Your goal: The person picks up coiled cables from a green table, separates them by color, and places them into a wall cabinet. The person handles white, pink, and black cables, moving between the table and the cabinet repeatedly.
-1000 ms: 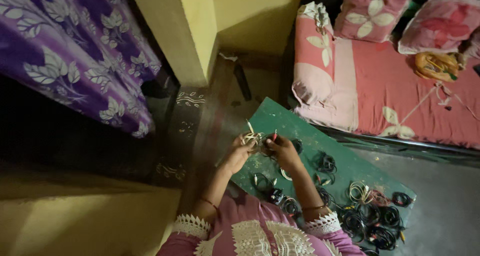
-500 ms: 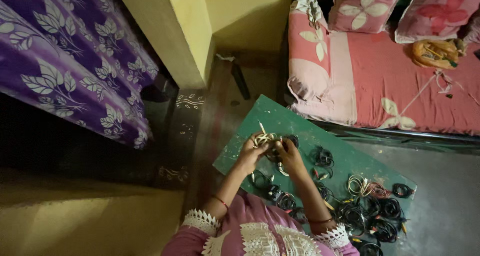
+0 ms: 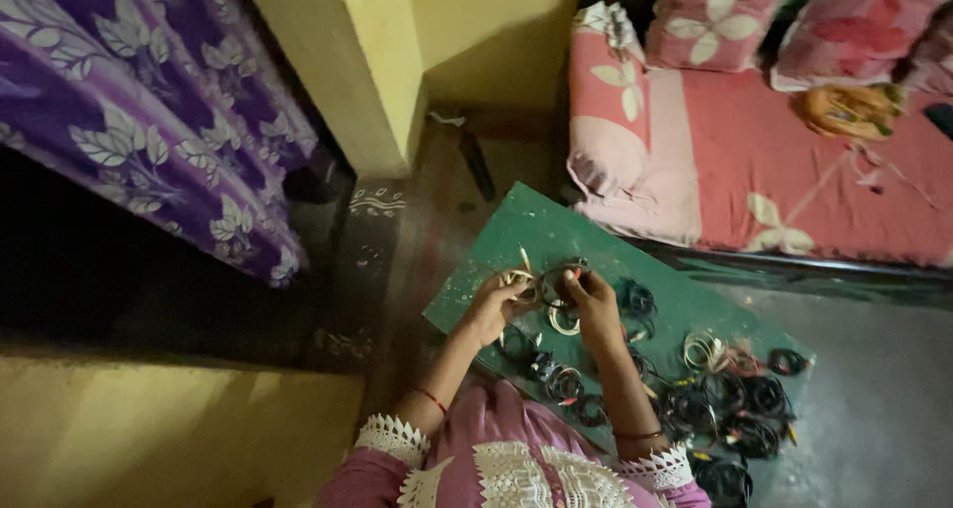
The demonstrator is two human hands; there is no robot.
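Fingers of both hands meet over the far left part of the green board (image 3: pixel 556 232), curled in around a small tangle of cable. On the left hand (image 3: pixel 489 306) they are closed on a pale coil (image 3: pixel 519 282) whose plug tip pokes up and away from the knuckles, toward the yellow wall (image 3: pixel 397 61). On the right hand (image 3: pixel 593 301) they are pinched shut on a dark coil (image 3: pixel 558 276), which lies just past the fingertips and touches the pale one, so the two bundles sit between the hands, neither clearly nearer one than the other. Whether both coils are one cable or two I cannot tell from where I stand; the light is low and the strands blur together. A second pale loop (image 3: pixel 564 320) hangs or lies just below the right thumb, close to the palm, and I cannot say if it is held. Nearer the person than the fingers, more dark coils (image 3: pixel 562 381) lie in a row on the board, and out to the right of the right hand a bigger heap of bundles (image 3: pixel 730 399) is spread, well apart from the grip. Beyond the fingers to the right stands the bed (image 3: pixel 794 160) in pink cloth with pillows (image 3: pixel 710 21); off to the left hangs a purple curtain (image 3: pixel 139 121).
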